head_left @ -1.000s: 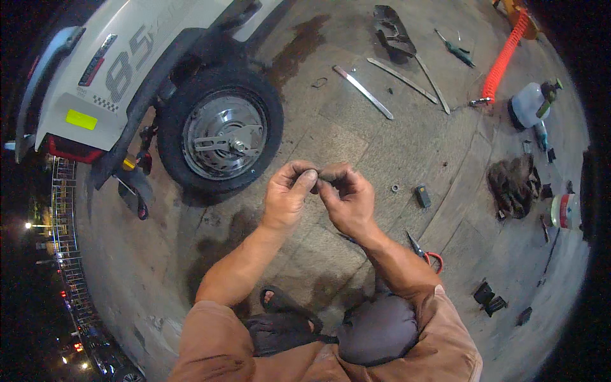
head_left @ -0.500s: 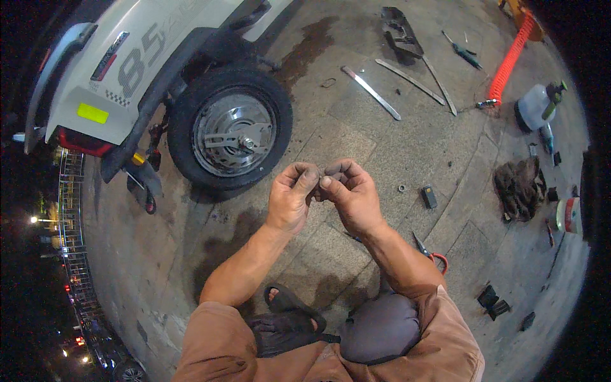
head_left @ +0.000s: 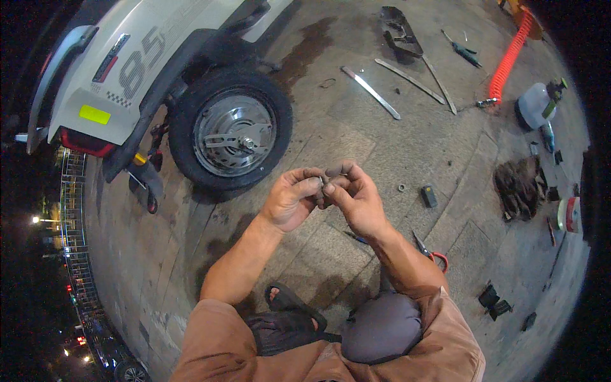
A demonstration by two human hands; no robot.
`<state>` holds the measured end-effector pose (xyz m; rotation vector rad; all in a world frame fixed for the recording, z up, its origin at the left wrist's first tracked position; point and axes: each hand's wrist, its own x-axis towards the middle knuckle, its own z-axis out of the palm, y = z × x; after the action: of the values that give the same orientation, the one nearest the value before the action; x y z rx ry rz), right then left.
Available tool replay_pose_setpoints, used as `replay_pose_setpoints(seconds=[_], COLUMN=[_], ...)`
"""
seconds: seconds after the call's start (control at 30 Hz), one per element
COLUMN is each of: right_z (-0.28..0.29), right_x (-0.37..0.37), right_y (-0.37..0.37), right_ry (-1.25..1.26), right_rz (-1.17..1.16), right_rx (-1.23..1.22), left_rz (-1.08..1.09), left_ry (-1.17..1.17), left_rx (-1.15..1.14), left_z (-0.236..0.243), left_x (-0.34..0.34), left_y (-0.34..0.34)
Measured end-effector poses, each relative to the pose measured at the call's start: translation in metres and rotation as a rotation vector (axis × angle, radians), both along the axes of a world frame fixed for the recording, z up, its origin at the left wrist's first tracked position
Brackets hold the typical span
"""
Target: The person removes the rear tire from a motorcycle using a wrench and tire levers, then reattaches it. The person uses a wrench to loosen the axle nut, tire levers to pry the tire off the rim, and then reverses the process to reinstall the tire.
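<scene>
My left hand and my right hand meet in front of me, fingertips pinched together. Between them is something small and dark, mostly covered by the fingers, so its kind does not show. Both hands have blackened fingers and are closed. Beyond my left hand stands a wheel with a black tyre and a shiny metal hub, at the rear of a white scooter. To the right of my right hand a small metal ring and a small dark box lie on the ground.
Red-handled scissors lie beside my right forearm. Flat metal bars, a black tray-like part and pliers are farther off. At right are a coiled red hose, a spray bottle, a dark rag and a tape roll.
My fingers have shifted slightly around the small thing, and my right fingers have lifted and turned a little. The things on the ground have not moved.
</scene>
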<state>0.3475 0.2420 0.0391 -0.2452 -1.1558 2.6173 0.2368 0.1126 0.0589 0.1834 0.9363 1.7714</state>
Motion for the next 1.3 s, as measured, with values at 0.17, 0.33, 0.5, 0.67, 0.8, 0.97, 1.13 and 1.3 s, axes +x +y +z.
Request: replay_pose_setpoints(seconds=[0.17, 0.33, 0.5, 0.67, 0.8, 0.97, 1.13, 1.3], right_z=[0.003, 0.006, 0.006, 0.003, 0.0, 0.001, 0.004, 0.003], right_x=[0.001, 0.0, 0.001, 0.004, 0.002, 0.003, 0.006, 0.007], right_y=[-0.001, 0.011, 0.009, 0.002, 0.004, 0.011, 0.014, 0.015], right_ry=[0.047, 0.105, 0.173, 0.127, 0.232, 0.296, 0.279, 0.285], right_rz=[-0.227, -0.374, -0.445, -0.443, -0.458, -0.411, -0.362, -0.331], right_rx=[0.51, 0.918, 0.962, 0.86, 0.831, 0.933, 0.951, 0.87], left_rz=[0.034, -0.026, -0.021, -0.026, -0.011, -0.002, 0.014, 0.045], left_ry=[-0.016, -0.013, -0.033, -0.121, -0.111, -0.125, -0.118, -0.105], left_rx=[-0.048, -0.001, 0.017, 0.084, 0.049, 0.078, 0.005, -0.041], left_z=[-0.003, -0.003, -0.003, -0.001, 0.002, 0.004, 0.011, 0.018], left_x=[-0.001, 0.002, 0.011, 0.013, 0.016, 0.019, 0.021, 0.025], left_y=[-0.002, -0.003, -0.003, -0.002, -0.003, -0.003, -0.004, -0.004])
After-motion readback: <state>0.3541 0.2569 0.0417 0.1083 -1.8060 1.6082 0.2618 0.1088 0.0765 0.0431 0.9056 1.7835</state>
